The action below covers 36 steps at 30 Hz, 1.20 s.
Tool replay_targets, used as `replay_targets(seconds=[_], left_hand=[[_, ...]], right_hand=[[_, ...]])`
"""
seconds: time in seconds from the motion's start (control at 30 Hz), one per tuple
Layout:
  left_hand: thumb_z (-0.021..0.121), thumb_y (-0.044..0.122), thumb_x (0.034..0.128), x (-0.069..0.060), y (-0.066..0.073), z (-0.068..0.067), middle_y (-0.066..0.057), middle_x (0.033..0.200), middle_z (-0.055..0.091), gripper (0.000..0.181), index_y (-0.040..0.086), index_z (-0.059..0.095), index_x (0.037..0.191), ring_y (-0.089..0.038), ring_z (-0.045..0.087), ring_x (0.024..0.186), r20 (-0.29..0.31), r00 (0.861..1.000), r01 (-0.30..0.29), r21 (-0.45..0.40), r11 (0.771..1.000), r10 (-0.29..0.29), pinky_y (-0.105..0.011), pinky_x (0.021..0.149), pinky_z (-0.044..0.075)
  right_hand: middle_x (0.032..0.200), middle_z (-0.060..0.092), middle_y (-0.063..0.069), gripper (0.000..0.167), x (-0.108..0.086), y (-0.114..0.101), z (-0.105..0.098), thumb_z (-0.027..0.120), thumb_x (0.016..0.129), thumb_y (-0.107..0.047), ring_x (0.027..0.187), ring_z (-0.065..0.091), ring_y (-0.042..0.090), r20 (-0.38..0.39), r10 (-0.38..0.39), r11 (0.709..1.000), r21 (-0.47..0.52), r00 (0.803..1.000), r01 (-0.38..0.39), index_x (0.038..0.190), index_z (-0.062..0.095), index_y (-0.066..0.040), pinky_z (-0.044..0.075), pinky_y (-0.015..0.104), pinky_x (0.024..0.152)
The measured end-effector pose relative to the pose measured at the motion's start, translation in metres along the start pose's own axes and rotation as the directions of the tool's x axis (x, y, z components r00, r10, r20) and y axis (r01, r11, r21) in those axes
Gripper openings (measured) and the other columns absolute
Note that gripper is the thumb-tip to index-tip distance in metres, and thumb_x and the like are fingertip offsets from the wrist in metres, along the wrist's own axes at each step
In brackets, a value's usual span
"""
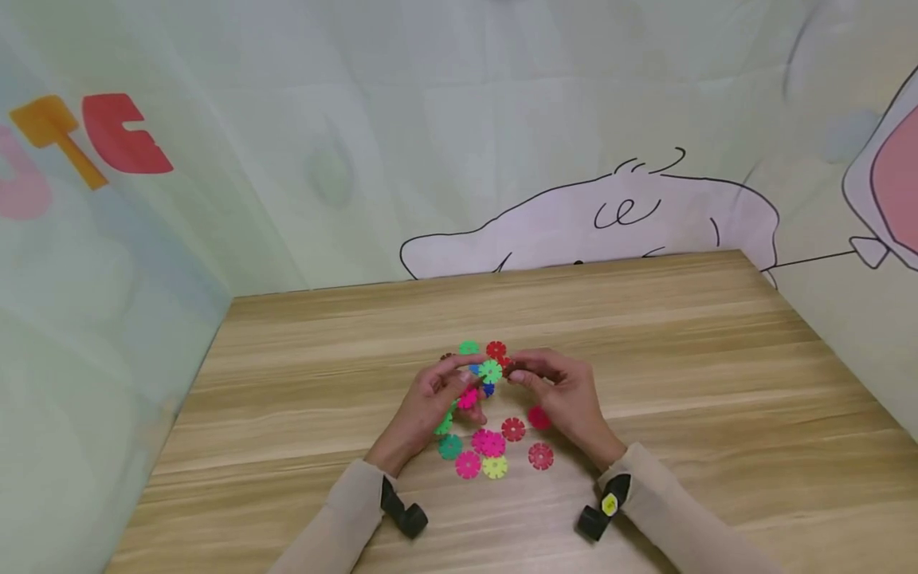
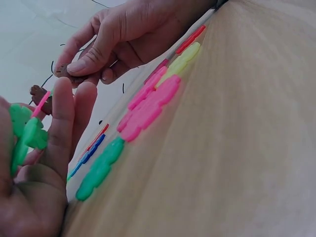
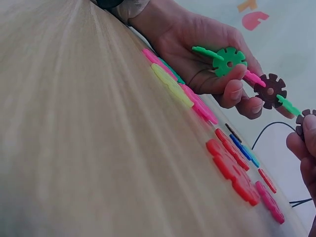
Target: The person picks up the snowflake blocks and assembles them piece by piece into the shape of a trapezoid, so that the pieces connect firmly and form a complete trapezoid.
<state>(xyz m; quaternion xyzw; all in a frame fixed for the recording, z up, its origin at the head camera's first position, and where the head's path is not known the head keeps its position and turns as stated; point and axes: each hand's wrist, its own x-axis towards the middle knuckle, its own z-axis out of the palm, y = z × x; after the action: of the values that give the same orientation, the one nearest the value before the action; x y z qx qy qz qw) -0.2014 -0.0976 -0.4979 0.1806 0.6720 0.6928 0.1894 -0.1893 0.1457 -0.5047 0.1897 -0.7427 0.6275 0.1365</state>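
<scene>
Notched plastic discs in green, pink and brown (image 3: 255,78), joined as a chain, hang above the wood-grain table (image 1: 287,383), gripped by the left hand (image 1: 428,401), while the right hand (image 1: 570,395) pinches another brown disc (image 3: 307,114), probably best aligned slot to slot with the chain's right end.

Joined discs (image 3: 222,67): bright green, hot pink, dark brown. Pinched disc (image 3: 307,113): dark brown. Loose discs (image 1: 450,447): teal, green, hot pink, red, blue, one pale yellow. Tabletop (image 1: 323,359): light brown, streaked wood grain. Sleeves (image 1: 337,510): plain beige. Wrist cameras (image 1: 412,521): black. Backdrop (image 1: 402,159): pale grey-green, black line drawing, orange and red lettering.
</scene>
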Motion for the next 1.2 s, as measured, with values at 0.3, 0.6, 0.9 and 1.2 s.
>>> replay_targets(seconds=[0.3,0.6,0.9,1.2], left_hand=[[0.050,0.021,0.1154,-0.0003,-0.0006,-0.0002,-0.016,0.099,0.073,0.040,0.009,0.057,0.153,-0.016,0.080,0.073,0.014,1.000,0.003,0.031,1.000,-0.004,-0.032,0.095,0.065],[0.055,0.009,0.1112,-0.0031,0.0023,0.0078,-0.023,0.092,0.069,0.033,0.004,0.064,0.142,-0.011,0.070,0.054,-0.047,0.999,-0.026,0.031,0.999,0.027,-0.023,0.046,0.053],[0.056,0.012,0.1117,-0.0017,0.0015,0.0061,-0.035,0.098,0.070,0.030,0.003,0.064,0.139,-0.011,0.072,0.058,-0.036,0.999,-0.035,0.035,0.999,0.036,-0.027,0.054,0.060],[0.060,0.022,0.1104,-0.0004,0.0022,0.0002,-0.007,0.115,0.078,0.034,0.007,0.068,0.139,-0.011,0.076,0.090,-0.026,0.999,0.023,0.045,0.999,-0.022,-0.027,0.086,0.064]], right_hand=[[0.099,0.082,0.020,0.016,0.0002,0.0034,0.0014,0.081,0.089,0.008,0.089,0.078,0.002,0.006,-0.072,0.997,0.009,0.997,0.072,0.104,0.081,0.002,0.062,0.020,0.079],[0.090,0.083,0.016,0.012,-0.0016,0.0032,0.0051,0.084,0.085,0.008,0.071,0.073,0.013,0.033,-0.108,0.993,-0.036,0.994,0.109,0.096,0.084,0.001,0.055,0.017,0.063],[0.091,0.083,0.015,0.014,-0.0015,-0.0014,0.0033,0.085,0.086,0.005,0.070,0.068,0.008,0.049,-0.048,0.997,-0.050,0.998,0.050,0.100,0.084,0.000,0.053,0.017,0.062],[0.102,0.084,0.018,0.017,-0.0011,-0.0001,0.0021,0.079,0.093,0.003,0.083,0.071,0.004,0.090,-0.025,0.999,-0.021,0.996,0.027,0.109,0.083,-0.001,0.053,0.018,0.067]])
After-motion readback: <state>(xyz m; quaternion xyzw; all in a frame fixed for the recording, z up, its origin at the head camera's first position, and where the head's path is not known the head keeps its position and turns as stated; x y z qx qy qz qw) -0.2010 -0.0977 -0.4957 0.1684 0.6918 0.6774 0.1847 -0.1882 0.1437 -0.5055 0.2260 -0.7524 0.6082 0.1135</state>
